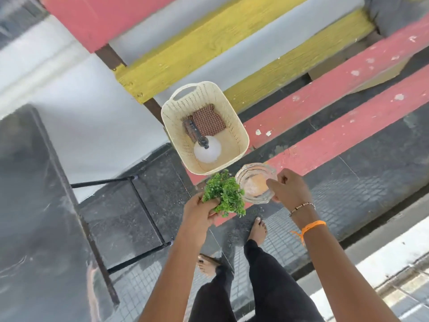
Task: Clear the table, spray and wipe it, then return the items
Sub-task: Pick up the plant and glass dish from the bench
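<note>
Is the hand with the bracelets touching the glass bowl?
Touching. In the head view the right hand pinches the rim of the glass bowl.

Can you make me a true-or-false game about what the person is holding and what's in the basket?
1. The left hand holds a bunch of green leaves. True.
2. The right hand holds a blue cup. False: it grips a clear glass dish.
3. The cream basket sits on the dark table. False: it rests on a pink bench plank; the table is off to the left.
4. A spray bottle lies in the basket. True.
5. A checked cloth lies in the basket too. True.
6. The person wears shoes. False: both feet are bare.
</note>
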### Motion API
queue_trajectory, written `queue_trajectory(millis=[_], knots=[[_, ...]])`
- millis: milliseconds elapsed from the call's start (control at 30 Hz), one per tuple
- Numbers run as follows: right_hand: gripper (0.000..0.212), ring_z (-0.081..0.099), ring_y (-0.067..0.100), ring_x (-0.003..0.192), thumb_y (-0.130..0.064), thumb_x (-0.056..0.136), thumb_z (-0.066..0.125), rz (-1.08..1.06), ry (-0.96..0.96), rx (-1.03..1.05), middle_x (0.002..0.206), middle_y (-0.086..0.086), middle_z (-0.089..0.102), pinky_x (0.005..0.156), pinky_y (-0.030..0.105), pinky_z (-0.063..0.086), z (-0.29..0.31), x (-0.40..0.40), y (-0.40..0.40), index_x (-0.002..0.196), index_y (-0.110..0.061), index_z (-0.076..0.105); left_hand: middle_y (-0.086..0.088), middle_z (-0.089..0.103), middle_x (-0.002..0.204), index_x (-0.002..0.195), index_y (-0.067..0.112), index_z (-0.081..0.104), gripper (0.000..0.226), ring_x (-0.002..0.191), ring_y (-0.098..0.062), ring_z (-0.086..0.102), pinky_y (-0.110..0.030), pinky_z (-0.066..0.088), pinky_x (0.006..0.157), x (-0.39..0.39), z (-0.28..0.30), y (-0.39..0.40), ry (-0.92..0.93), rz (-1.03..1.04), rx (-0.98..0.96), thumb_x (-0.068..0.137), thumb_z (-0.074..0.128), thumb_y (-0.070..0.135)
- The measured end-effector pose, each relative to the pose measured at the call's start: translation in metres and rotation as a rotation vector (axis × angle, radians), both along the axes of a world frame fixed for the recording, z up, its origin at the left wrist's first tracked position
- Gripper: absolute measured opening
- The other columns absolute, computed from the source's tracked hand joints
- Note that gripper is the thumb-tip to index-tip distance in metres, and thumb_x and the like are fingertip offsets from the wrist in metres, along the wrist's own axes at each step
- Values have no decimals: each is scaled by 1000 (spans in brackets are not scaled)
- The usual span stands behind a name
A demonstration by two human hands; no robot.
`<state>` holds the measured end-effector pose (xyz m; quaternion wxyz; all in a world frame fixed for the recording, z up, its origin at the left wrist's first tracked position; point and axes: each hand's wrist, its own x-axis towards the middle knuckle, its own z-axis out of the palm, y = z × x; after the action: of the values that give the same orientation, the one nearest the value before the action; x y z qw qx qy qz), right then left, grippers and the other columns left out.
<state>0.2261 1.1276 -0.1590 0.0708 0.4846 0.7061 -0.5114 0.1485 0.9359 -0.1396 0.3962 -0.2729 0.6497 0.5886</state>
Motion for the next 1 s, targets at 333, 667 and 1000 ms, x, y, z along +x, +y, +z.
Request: queue_trajectory(millis=[333, 667, 1000], knots=[[42, 41, 7, 34, -2, 73, 61, 183, 305, -187, 53, -1, 27, 39, 22, 35, 80, -92, -119, 56, -17, 26, 1, 70, 60, 84, 5, 58, 18, 62, -15, 63, -34, 49, 82, -39, 84, -132, 216, 351, 120, 88, 47, -9], [33, 50, 12, 51, -5, 77, 63, 254, 430, -195, 68, 7, 38, 61, 38, 57, 120, -216, -290, 62, -14, 36, 4, 72, 64, 85, 11, 61, 20, 69, -18, 66, -37, 47, 82, -136, 137, -297, 433, 423, 150, 90, 48, -4], [20, 60, 18, 52, -13, 79, 63, 146, 381, -136, 70, 8, 54, 67, 40, 59, 78, -353, -412, 89, -12, 46, -14, 62, 109, 124, -6, 47, 38, 100, -23, 59, -30, 46, 85, -274, 109, -410, 403, 442, 86, 88, 56, -4]])
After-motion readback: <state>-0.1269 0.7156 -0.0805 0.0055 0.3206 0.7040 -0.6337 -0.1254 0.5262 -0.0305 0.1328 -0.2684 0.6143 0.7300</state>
